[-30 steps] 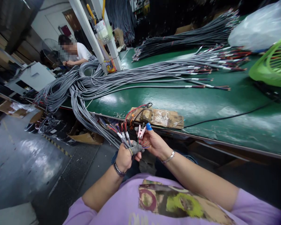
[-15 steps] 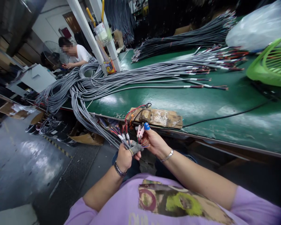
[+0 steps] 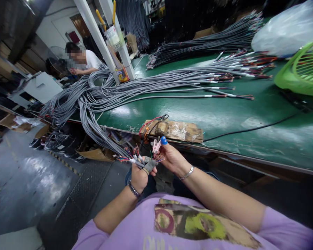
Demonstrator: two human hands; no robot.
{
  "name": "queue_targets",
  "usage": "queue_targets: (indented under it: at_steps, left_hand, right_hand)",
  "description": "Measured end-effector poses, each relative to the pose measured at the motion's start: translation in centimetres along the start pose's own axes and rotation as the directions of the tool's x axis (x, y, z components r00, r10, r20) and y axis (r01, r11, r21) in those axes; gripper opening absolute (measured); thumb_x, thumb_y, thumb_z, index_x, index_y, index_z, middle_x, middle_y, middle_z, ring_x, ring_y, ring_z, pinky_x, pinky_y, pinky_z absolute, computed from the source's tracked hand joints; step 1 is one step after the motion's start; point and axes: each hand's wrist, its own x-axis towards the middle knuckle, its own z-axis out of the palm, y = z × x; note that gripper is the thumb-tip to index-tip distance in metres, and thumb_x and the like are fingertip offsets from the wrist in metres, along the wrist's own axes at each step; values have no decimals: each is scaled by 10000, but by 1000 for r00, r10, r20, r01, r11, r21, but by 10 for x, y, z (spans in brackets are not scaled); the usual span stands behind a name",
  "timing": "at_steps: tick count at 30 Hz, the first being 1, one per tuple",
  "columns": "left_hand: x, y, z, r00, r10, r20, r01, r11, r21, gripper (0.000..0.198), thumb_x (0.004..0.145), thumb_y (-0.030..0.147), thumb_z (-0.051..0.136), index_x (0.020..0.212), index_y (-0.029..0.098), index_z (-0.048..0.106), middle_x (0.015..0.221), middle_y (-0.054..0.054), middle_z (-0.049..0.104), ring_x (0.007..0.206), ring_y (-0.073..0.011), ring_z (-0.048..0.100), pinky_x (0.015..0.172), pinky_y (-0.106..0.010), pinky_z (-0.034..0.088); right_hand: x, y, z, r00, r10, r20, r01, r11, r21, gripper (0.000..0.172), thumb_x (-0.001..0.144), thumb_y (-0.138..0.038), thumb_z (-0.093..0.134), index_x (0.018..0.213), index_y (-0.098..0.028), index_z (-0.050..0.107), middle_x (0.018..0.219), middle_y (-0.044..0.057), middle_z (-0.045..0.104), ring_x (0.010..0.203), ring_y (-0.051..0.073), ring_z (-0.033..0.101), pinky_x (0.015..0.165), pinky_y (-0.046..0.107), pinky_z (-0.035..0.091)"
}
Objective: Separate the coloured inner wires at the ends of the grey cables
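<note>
My left hand point(image 3: 140, 176) is closed around several grey cables point(image 3: 117, 148), whose stripped ends show bundles of coloured wires. A grey cover wraps its thumb, which presses across the cables. Close on its right, my right hand point(image 3: 173, 159) is closed on a small pink clip-like tool point(image 3: 156, 146), with a blue cap on one fingertip. Thin coloured wires point(image 3: 159, 158) stick out between the two hands; which fingers touch them is hard to make out. Just beyond, a worn wooden block point(image 3: 182, 131) with red and black leads lies at the bench edge.
Long grey cables point(image 3: 146, 83) run along the green bench point(image 3: 250, 114), with black cables point(image 3: 203, 47) behind. A green fan-like guard point(image 3: 302, 71), a plastic bag point(image 3: 289, 29) and a black cord point(image 3: 250, 130) are at right. A co-worker point(image 3: 90, 60) sits at far left beyond a white post point(image 3: 94, 31).
The coloured wire ends in my left hand have swung left and down. My right hand and the pink tool have barely moved.
</note>
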Motion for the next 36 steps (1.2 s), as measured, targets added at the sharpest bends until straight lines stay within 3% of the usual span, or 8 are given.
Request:
queue_targets:
  at_steps: [5, 11, 25, 28, 33, 36]
  left_hand:
    - [-5, 10, 4, 998, 56, -8, -54, 991, 126, 333, 759, 447, 652, 641, 139, 610, 537, -10, 610, 462, -92, 548, 459, -201, 454]
    - [-5, 11, 2, 998, 61, -13, -59, 991, 118, 356, 758, 466, 647, 621, 141, 593, 517, -9, 605, 440, -89, 529, 444, -202, 442]
    - [-9, 10, -1, 1000, 29, -2, -29, 995, 94, 352, 744, 483, 652, 654, 146, 607, 536, -9, 606, 455, -99, 538, 450, -211, 436]
    - [-16, 12, -1, 1000, 3, -4, -2, 992, 123, 351, 732, 477, 665, 627, 148, 602, 529, -11, 604, 454, -101, 534, 457, -218, 443]
    - [-23, 13, 0, 999, -36, -17, 38, 982, 187, 353, 699, 472, 690, 590, 149, 602, 514, -14, 598, 450, -106, 536, 466, -224, 447]
    - [-24, 12, 1, 999, -40, 3, 39, 977, 209, 340, 704, 455, 687, 584, 152, 591, 516, -14, 600, 457, -106, 542, 475, -220, 452]
  right_hand:
    - [-2, 0, -5, 999, 37, 26, -37, 999, 1, 444, 652, -589, 708, 684, -151, 643, 572, -4, 573, 490, 86, 466, 463, 217, 380]
    - [-11, -2, -11, 988, 92, 124, -84, 994, -73, 404, 711, -558, 677, 736, -156, 647, 697, 19, 627, 584, 106, 526, 565, 244, 439]
    - [-18, -4, -27, 990, 126, 63, -120, 988, -102, 413, 757, -574, 618, 779, -162, 651, 768, 40, 654, 610, 102, 560, 585, 228, 469]
    - [-29, -5, -30, 981, 158, 116, -139, 979, -151, 433, 703, -583, 665, 809, -163, 664, 790, 42, 654, 613, 105, 558, 587, 235, 464]
    - [-52, -6, -20, 971, 102, 215, 0, 903, -429, 379, 676, -459, 744, 899, -163, 668, 798, 31, 660, 670, 123, 570, 626, 241, 441]
    - [-59, -6, -12, 967, 20, 254, 124, 834, -538, 262, 716, -400, 718, 802, -160, 655, 685, 7, 643, 636, 132, 564, 659, 276, 443]
